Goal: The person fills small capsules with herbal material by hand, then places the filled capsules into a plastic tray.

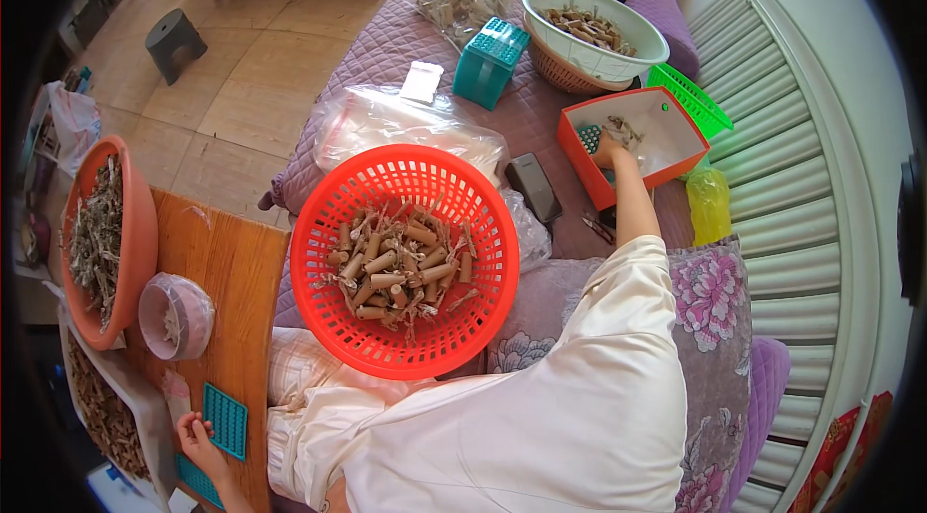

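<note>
My right hand (607, 150) reaches down into a red box (684, 166) with a white inside. It is closed on a teal perforated block (590, 138); the fingertips are partly hidden. Dried plant bits (624, 132) lie beside it in the box. At the lower left, my left hand (199, 440) rests palm up at the wooden table (232, 262), fingers loosely curled and a little apart, with nothing visible in them. Right beside it is a teal tray with small cells (225, 420). A red plastic basket (319, 320) in front of me holds many brown paper-wrapped rolls (387, 279) and dried stalks.
An orange basin (141, 252) of dried herbs and a small lidless tub (164, 325) stand on the table. On the purple couch are plastic bags (406, 127), a teal box (490, 69), a dark case (533, 187) and a pale green bowl (546, 6). A ribbed radiator (772, 175) runs along the right.
</note>
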The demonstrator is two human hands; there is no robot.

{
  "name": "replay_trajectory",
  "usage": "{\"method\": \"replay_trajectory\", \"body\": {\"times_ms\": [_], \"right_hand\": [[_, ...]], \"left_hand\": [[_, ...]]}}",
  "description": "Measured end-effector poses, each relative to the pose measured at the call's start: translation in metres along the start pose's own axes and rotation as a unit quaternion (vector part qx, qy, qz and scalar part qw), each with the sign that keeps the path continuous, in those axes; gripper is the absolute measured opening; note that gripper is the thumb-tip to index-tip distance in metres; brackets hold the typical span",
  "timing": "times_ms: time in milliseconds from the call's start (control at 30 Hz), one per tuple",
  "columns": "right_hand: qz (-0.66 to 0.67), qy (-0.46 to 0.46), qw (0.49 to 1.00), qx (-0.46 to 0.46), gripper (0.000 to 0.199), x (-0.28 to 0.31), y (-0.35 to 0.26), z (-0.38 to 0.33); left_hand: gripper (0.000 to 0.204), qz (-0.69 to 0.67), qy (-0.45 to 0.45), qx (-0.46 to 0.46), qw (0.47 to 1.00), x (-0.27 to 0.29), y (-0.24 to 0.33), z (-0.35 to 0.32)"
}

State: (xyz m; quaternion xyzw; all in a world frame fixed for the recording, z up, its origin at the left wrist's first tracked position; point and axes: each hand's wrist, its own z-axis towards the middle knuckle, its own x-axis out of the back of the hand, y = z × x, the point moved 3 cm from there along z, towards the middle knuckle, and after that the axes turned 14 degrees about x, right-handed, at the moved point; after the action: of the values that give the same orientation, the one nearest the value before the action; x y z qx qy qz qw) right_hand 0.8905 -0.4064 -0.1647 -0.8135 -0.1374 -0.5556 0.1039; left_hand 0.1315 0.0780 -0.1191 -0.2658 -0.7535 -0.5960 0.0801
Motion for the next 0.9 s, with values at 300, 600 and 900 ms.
{"method": "replay_trajectory", "body": {"times_ms": [300,600,900], "right_hand": [[0.0,0.011,0.999,-0.037,0.105,-0.002,0.012,0.005],[-0.035,0.006,0.995,-0.092,0.101,0.005,0.006,-0.005],[-0.037,-0.02,0.995,-0.096,0.098,-0.002,0.011,0.01]], "left_hand": [[0.01,0.043,0.026,-0.001,0.999,0.009,-0.003,-0.028],[0.012,0.005,0.092,0.015,0.996,0.03,-0.047,-0.004],[0.012,0.039,0.05,0.039,0.997,-0.025,-0.029,-0.016]]}}
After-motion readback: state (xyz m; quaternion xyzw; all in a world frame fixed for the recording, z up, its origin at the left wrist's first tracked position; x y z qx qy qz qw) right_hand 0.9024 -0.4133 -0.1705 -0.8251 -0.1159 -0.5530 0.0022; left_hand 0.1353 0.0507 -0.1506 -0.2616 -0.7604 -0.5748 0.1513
